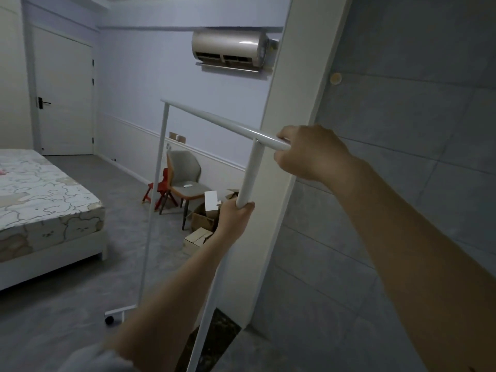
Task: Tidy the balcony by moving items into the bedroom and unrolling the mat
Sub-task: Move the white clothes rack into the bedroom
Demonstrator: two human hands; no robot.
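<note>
A bed [51,208] with a patterned mattress stood at the far left, its white frame on the grey floor [80,304]. Behind it, a white door [65,89] was closed in the back wall.

The white clothes rack [212,119] stood in the doorway, tilted, partly inside the bedroom. Its far upright [157,183] ran down to a base bar fitted with a black caster [109,320] that rested on the bedroom floor. The top rail ran from the far upright's upper end toward the near upright [248,170].

Beyond the rack, a grey chair [185,173] stood against the wall, with a red stool [161,189] just beside it and open cardboard boxes [200,224] near its legs. An air conditioner [230,49] was mounted high on the wall.

The left hand [236,213] was clamped around the near upright, fingers curled about the tube below the top joint. The right hand [308,151] was clamped on the near end of the top rail, just beside the white door frame [295,76]. A grey tiled wall [416,130] filled the right side.
</note>
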